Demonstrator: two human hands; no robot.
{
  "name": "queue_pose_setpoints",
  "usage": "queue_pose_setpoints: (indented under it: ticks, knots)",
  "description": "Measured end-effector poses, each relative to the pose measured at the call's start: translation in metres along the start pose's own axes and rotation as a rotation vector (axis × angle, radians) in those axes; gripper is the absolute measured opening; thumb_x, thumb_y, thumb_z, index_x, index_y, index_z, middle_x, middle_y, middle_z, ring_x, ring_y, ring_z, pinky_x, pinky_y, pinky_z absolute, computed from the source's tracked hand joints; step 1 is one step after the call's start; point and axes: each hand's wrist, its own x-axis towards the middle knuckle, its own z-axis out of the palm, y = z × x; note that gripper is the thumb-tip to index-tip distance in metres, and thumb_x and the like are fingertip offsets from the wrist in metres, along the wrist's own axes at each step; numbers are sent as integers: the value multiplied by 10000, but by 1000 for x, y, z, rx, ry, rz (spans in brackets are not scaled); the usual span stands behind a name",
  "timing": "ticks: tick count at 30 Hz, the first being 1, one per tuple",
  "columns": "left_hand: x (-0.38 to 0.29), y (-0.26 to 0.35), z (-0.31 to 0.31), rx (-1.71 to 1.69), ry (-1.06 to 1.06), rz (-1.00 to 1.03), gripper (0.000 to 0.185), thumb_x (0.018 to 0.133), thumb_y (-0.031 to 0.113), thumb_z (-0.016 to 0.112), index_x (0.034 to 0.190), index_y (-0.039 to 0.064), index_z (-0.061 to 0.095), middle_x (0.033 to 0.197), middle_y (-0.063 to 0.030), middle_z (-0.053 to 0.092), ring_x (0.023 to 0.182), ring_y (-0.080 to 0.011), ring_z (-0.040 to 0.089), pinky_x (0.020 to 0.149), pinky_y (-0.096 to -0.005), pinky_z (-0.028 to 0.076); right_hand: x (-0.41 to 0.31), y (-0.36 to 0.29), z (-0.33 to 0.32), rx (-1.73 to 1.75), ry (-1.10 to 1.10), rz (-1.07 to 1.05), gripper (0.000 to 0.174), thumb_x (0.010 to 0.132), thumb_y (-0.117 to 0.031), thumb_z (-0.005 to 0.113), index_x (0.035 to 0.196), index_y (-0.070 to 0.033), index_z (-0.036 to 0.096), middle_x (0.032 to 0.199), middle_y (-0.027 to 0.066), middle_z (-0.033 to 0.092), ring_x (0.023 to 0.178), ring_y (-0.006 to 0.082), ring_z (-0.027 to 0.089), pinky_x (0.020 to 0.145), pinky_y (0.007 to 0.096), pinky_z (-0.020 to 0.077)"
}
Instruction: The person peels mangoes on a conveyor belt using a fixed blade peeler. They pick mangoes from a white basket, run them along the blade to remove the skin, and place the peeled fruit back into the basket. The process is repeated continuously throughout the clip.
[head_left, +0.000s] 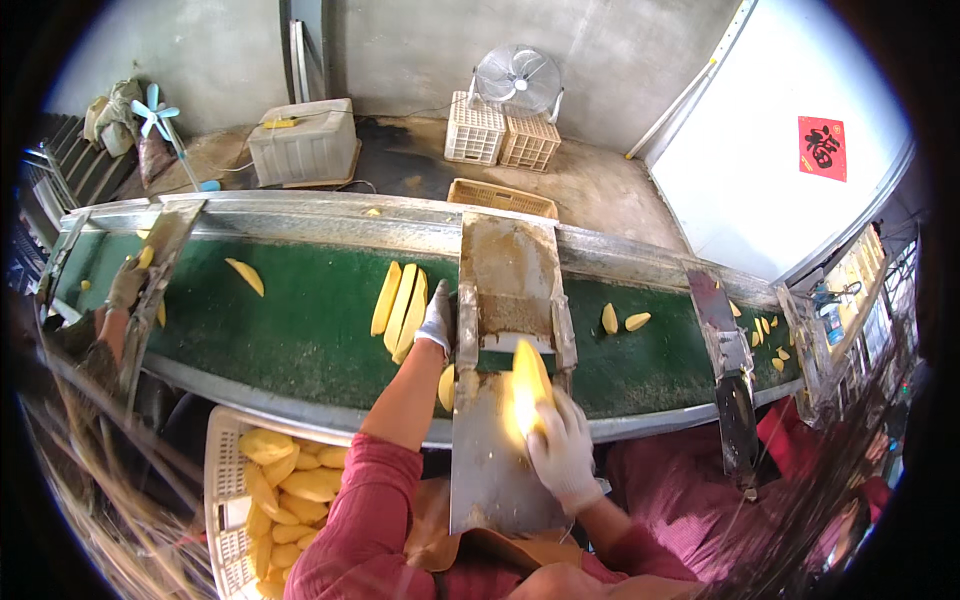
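My right hand (562, 446), in a white knitted glove, grips a peeled yellow fruit piece (529, 382), perhaps mango, over the metal plate (491, 457) in front of me. My left hand (436, 319), in a grey-white glove, is at the left side of the metal frame (466, 322), over the green belt (315, 330). Its fingers point away from me; whether they touch the long yellow slices (406, 304) beside them is unclear. Another yellow piece (447, 388) lies partly hidden by the plate's left edge.
A white plastic crate (225, 480) of peeled yellow fruit stands at the lower left. Two small slices (610, 319) lie on the belt to the right. A co-worker's gloved hand (126, 283) is at the far left; another person's sleeve (787, 435) shows at the right.
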Motion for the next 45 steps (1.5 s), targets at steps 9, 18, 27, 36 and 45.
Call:
queue_pose_setpoints:
  ticks: [9, 18, 27, 36, 45]
  knots:
    - [55, -18, -14, -288, -321, -13, 565, 1140, 563, 534, 1364, 79, 720, 1204, -130, 816, 1039, -309, 785, 956, -480, 650, 198, 49, 122, 1, 172, -77, 369, 1007, -188, 750, 1351, -119, 636, 1415, 307, 678, 1162, 538, 691, 1038, 577, 564]
    - [36, -5, -6, -168, -104, -41, 648, 1084, 705, 542, 1338, 145, 748, 1225, -109, 798, 1071, -330, 752, 1003, -544, 625, -20, -20, 0, -150, 10, -93, 474, 941, -220, 741, 1384, -99, 622, 1499, 217, 628, 1348, 455, 593, 1151, 611, 463]
    - [93, -41, -58, -114, -279, -60, 490, 1116, 574, 566, 1208, 129, 748, 1064, -82, 793, 933, -291, 743, 878, -448, 645, 164, 42, 120, -124, 302, -193, 388, 961, -345, 796, 1246, -106, 688, 1362, 122, 729, 1210, 366, 676, 1078, 523, 503]
    - [-43, 62, -33, 296, -70, -205, 570, 1113, 656, 575, 1366, 171, 733, 1171, -88, 816, 987, -278, 791, 911, -480, 662, 76, 37, 59, 86, -17, -210, 494, 899, -141, 799, 1371, -78, 670, 1468, 181, 668, 1308, 407, 638, 1108, 531, 520]
    - [-237, -13, 51, 64, -45, 257, 646, 1086, 624, 654, 1468, 103, 643, 1326, -139, 747, 1199, -303, 724, 1090, -499, 594, 28, -50, 21, 397, -63, -100, 977, 859, -328, 974, 1648, -88, 451, 1598, 331, 504, 1426, 503, 586, 1169, 557, 533]
